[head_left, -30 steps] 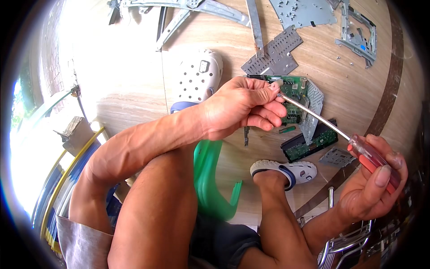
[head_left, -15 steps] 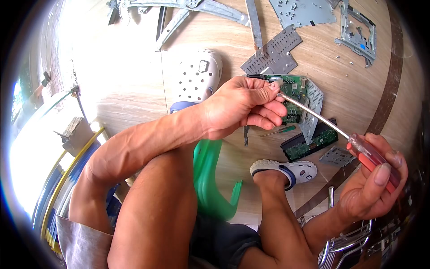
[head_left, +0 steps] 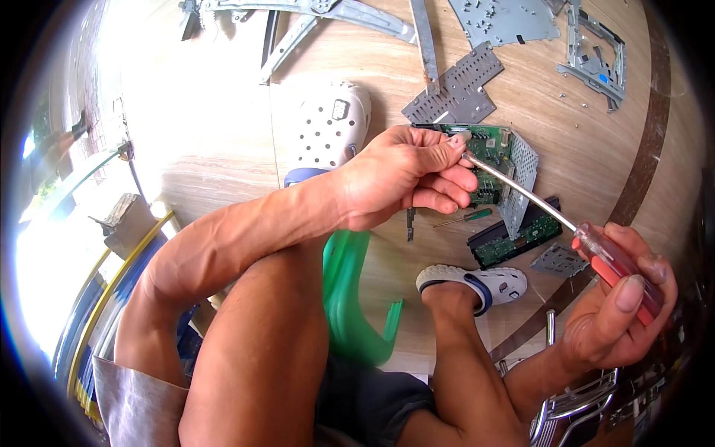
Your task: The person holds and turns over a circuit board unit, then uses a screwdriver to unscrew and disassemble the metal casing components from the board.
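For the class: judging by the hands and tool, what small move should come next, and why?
Perhaps a slight turn of the translucent red-handled, steel-shafted screwdriver: the right hand grips it, and its tip sits by the left hand, in front of the green circuit board. What the tip touches is unclear.

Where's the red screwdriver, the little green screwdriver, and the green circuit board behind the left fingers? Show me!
Red screwdriver (head_left: 598,244): head view, on its handle.
Little green screwdriver (head_left: 477,215): head view, on its handle.
Green circuit board (head_left: 485,143): head view, on its upper part.
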`<state>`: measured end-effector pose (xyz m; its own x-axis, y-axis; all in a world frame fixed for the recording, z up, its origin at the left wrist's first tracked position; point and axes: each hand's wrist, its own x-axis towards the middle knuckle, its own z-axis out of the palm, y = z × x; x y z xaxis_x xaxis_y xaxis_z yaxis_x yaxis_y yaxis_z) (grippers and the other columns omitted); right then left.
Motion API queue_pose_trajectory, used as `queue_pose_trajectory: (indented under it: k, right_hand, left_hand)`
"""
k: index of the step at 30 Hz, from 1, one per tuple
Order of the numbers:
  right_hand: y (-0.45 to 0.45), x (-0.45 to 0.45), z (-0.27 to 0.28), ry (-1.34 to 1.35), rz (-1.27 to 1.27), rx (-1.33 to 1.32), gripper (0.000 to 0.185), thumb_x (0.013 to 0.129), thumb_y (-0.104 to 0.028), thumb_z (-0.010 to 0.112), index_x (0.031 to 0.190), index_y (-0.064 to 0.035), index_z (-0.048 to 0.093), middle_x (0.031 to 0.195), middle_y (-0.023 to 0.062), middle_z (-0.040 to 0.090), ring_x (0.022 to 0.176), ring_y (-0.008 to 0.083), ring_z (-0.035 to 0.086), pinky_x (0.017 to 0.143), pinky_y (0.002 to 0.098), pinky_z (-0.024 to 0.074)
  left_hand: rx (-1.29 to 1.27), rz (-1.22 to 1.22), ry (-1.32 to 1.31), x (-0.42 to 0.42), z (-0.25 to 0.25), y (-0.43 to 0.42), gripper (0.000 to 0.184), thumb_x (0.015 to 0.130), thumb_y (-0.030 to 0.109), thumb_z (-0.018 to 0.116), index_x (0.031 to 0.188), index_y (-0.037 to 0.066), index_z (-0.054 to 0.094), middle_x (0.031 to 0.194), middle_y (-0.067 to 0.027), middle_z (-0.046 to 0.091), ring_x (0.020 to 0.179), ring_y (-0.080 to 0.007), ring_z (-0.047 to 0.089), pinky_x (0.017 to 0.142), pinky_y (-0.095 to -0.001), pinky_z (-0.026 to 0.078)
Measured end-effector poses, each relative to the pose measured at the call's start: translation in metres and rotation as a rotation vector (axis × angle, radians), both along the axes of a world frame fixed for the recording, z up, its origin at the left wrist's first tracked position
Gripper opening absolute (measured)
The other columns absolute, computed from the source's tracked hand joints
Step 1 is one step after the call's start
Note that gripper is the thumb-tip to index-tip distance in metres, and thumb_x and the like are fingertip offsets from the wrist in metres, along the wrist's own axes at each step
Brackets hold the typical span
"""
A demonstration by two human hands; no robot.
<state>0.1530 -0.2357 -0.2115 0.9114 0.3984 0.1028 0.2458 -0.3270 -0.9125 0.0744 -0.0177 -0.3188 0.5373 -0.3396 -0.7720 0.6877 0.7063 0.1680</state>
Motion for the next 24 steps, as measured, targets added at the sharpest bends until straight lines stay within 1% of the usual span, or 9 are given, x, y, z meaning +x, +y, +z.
queue_pose_trajectory:
  k: [5,10,13,16,17,18,21,22,24]
  right_hand:
    - [0.005,-0.003,-0.001,-0.040,-0.106,-0.085,0.035,0.099,-0.021,0.050,0.120,0.0036,0.039,0.096,0.0323,0.061,0.075,0.0341,0.066,0.069,0.0439,0.0625]
    - [-0.003,-0.003,-0.008,-0.088,-0.057,-0.119,0.042,0.100,-0.026,0.056,0.122,0.0045,0.037,0.094,0.0308,0.063,0.073,0.0310,0.066,0.068,0.0397,0.0616]
    - [-0.003,-0.001,-0.016,-0.061,-0.013,-0.012,0.039,0.098,-0.017,0.059,0.120,0.0121,0.046,0.098,0.0292,0.062,0.077,0.0324,0.067,0.064,0.0373,0.0623]
    - [0.002,-0.007,-0.021,0.026,-0.159,0.011,0.040,0.100,-0.026,0.057,0.119,0.0066,0.045,0.092,0.0275,0.064,0.071,0.0282,0.067,0.063,0.0337,0.0592]
    - [-0.001,-0.008,-0.024,0.016,-0.191,0.023,0.038,0.100,-0.025,0.057,0.118,0.0079,0.049,0.094,0.0253,0.064,0.072,0.0276,0.067,0.063,0.0328,0.0595]
    - [-0.004,-0.011,-0.026,0.041,-0.245,0.035,0.039,0.101,-0.024,0.057,0.120,0.0083,0.049,0.098,0.0245,0.064,0.073,0.0272,0.068,0.064,0.0317,0.0599]
    - [-0.023,0.002,-0.017,0.199,-0.257,0.053,0.036,0.104,-0.025,0.050,0.122,0.0071,0.050,0.108,0.0190,0.064,0.092,0.0264,0.068,0.074,0.0283,0.0594]
    - [-0.038,0.007,-0.021,0.253,-0.210,0.116,0.033,0.105,-0.020,0.050,0.122,0.0079,0.054,0.130,0.0199,0.049,0.104,0.0285,0.065,0.083,0.0320,0.0583]
    - [-0.041,0.012,-0.012,0.260,-0.221,0.107,0.034,0.104,-0.022,0.052,0.120,0.0084,0.054,0.125,0.0198,0.055,0.103,0.0272,0.065,0.087,0.0331,0.0572]
  left_hand:
    - [0.006,0.008,-0.010,0.000,0.001,-0.001,0.024,0.103,0.025,0.056,0.101,0.002,0.061,0.090,-0.0108,0.071,0.077,-0.0167,0.071,0.067,-0.0251,0.060]
    - [0.087,0.018,-0.026,0.001,0.004,-0.002,0.025,0.103,0.026,0.055,0.101,0.001,0.061,0.090,-0.0108,0.070,0.077,-0.0164,0.069,0.067,-0.0265,0.059]
    - [0.141,0.014,-0.031,0.000,0.004,-0.003,0.027,0.102,0.028,0.057,0.099,0.001,0.061,0.088,-0.0097,0.069,0.075,-0.0156,0.069,0.067,-0.0275,0.059]
    - [0.241,-0.027,-0.038,0.004,0.015,-0.002,0.029,0.103,0.028,0.053,0.105,-0.001,0.059,0.089,-0.0104,0.069,0.075,-0.0175,0.068,0.068,-0.0294,0.057]
    - [0.322,-0.063,0.001,0.008,0.026,-0.004,0.029,0.104,0.026,0.052,0.107,-0.002,0.058,0.090,-0.0110,0.069,0.074,-0.0180,0.068,0.068,-0.0303,0.058]
    - [0.299,-0.058,-0.005,0.007,0.026,-0.002,0.030,0.104,0.027,0.052,0.107,-0.002,0.059,0.090,-0.0114,0.069,0.074,-0.0175,0.068,0.068,-0.0307,0.058]
    - [0.290,0.018,-0.123,0.012,0.041,-0.004,0.033,0.104,0.031,0.052,0.101,-0.002,0.060,0.088,-0.0090,0.068,0.072,-0.0146,0.066,0.065,-0.0289,0.057]
    - [0.275,0.071,-0.164,0.012,0.040,-0.006,0.034,0.104,0.032,0.051,0.098,-0.001,0.059,0.085,-0.0077,0.067,0.070,-0.0136,0.065,0.062,-0.0274,0.057]
    - [0.308,0.129,-0.198,0.015,0.042,-0.010,0.035,0.105,0.034,0.050,0.091,0.002,0.055,0.078,-0.0068,0.065,0.063,-0.0129,0.063,0.056,-0.0274,0.055]
